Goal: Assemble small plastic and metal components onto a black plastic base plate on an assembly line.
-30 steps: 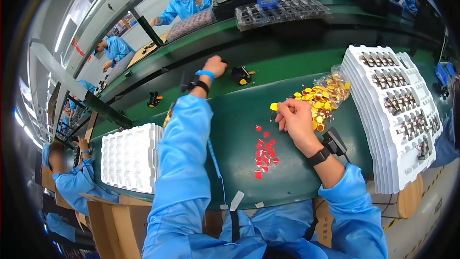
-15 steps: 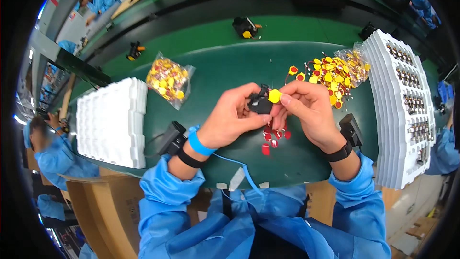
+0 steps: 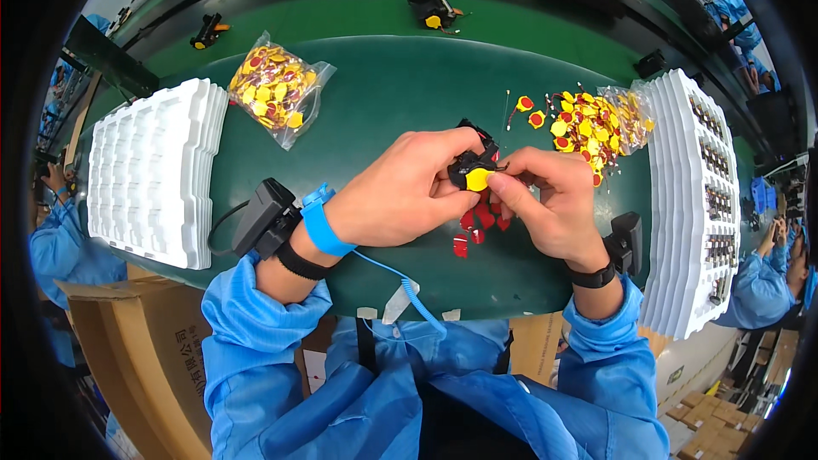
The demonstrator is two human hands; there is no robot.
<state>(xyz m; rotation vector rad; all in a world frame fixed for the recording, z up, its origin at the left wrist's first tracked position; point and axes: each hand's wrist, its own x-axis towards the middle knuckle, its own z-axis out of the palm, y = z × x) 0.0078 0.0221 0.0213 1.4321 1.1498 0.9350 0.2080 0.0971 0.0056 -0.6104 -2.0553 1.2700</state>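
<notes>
My left hand (image 3: 396, 192) is closed around a small black plastic housing (image 3: 466, 162), held above the green work surface. A yellow round disc (image 3: 478, 180) lies against the near side of the housing. With thumb and forefinger, my right hand (image 3: 552, 200) pinches at the disc's right edge, where a thin dark wire shows. The fingertips hide part of that contact. Just below the hands are several red peeled backing pieces (image 3: 461, 244). A loose pile of yellow and red discs with wires (image 3: 588, 123) lies beyond my right hand.
A clear bag of discs (image 3: 273, 89) lies at the far left. White stacked trays (image 3: 153, 175) stand left; another stack (image 3: 673, 230) stands right, with small parts in its top tray. More black housings (image 3: 433, 10) sit on the far green strip. A blue cord (image 3: 409, 290) trails from my left wrist.
The yellow disc has gone from raised between my right fingers beside the housing to lying against its near side. The housing has turned in my left hand. The whole view has shifted somewhat.
</notes>
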